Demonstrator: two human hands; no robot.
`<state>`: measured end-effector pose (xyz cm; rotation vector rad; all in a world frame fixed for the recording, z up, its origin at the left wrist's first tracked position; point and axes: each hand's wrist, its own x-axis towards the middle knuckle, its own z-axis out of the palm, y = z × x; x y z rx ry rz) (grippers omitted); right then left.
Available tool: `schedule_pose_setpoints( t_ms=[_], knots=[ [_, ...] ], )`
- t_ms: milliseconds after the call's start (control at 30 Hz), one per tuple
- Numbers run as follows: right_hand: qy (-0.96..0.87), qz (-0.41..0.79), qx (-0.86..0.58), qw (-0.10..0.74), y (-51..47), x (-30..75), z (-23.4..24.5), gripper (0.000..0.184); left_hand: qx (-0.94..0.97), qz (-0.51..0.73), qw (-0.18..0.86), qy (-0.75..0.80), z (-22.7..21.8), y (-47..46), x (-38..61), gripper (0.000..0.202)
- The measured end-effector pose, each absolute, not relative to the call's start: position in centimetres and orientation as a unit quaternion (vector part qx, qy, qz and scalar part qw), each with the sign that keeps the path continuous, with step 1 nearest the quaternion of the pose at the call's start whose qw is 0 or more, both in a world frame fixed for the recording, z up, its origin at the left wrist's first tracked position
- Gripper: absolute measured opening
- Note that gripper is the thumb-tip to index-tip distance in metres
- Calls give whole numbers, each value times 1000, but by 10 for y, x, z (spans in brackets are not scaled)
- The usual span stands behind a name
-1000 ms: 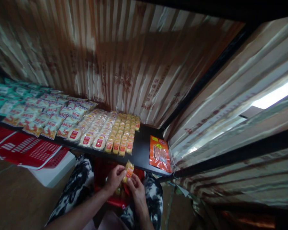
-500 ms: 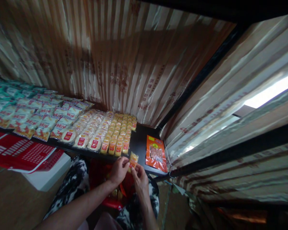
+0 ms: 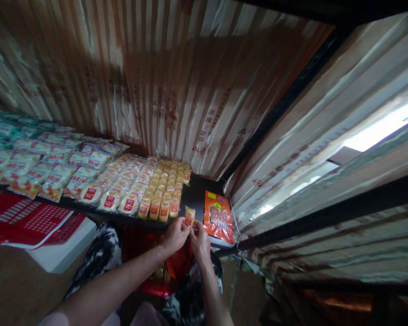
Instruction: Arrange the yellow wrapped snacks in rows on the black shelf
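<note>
Both my hands hold one small yellow snack packet [image 3: 189, 215] with a red label, just above the front edge of a black shelf [image 3: 197, 199]. My left hand [image 3: 177, 235] pinches its left lower corner. My right hand [image 3: 200, 238] pinches its right lower side. The packet hangs right of three rows of like yellow packets [image 3: 166, 188] laid flat on the shelf. An orange pouch [image 3: 219, 216] lies just to the right of my hands.
Further left on the shelf lie rows of round pale packets [image 3: 120, 185], white-and-red bags [image 3: 54, 167] and green bags [image 3: 0, 131]. Plastic-covered corrugated walls [image 3: 177, 86] close the back and right. A red bag [image 3: 177, 265] sits in my lap, red printed sheets [image 3: 27, 219] at left.
My hands have lifted the yellow packet from over my lap up and forward to the shelf's front edge, beside the yellow rows.
</note>
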<state>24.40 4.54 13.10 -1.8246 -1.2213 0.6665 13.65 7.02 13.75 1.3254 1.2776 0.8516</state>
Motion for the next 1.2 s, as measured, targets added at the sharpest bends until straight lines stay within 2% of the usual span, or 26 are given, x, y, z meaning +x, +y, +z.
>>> schedule_pose_setpoints(
  t_ms=[100,367,633,767,967,1200],
  knots=[
    [-487,261,-725,412,55,246,132,34,548,365,528,537,138,72,144,34],
    [-479,276,-704,446,79,251,132,37,574,357,467,570,148,88,164,28],
    [-481,269,-693,465,112,255,137,37,528,413,497,550,136,123,175,22],
    [-490,270,-689,461,126,257,137,39,505,432,498,556,139,134,196,27],
    [-497,264,-686,462,144,260,135,31,499,442,502,551,137,152,248,42],
    [-517,251,-682,452,170,259,130,32,491,442,482,576,114,182,252,41]
  ],
)
